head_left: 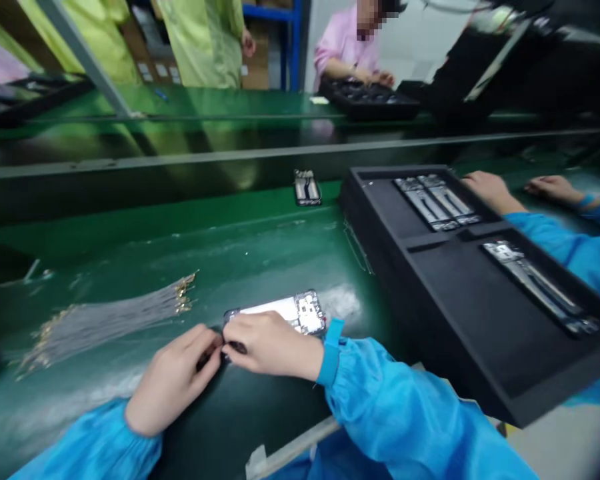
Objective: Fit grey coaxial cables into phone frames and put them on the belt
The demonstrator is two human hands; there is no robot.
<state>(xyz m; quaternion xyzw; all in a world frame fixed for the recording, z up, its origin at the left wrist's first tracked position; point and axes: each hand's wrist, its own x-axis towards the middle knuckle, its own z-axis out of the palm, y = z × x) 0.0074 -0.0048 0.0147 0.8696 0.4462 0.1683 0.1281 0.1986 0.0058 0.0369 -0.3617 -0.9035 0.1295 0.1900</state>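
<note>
low in the middle of the frame a phone frame [300, 312] lies flat on the green mat [260, 247]. the right hand [270, 347] rests over its left end, fingers curled down onto it. the left hand [173, 380] meets it there, fingertips pinched together; what they pinch is hidden. a bundle of thin wires [105, 320] lies at the left, a black tray [460, 300] at the right.

Two bare hands meet at the lower centre of the frame. The left hand [173, 377] reaches in from the lower left, its fingertips pinched together against the right hand [270, 343]. The right hand lies palm down with fingers curled under, hiding its grip. Both forearms wear blue sleeves [395, 413].
</note>
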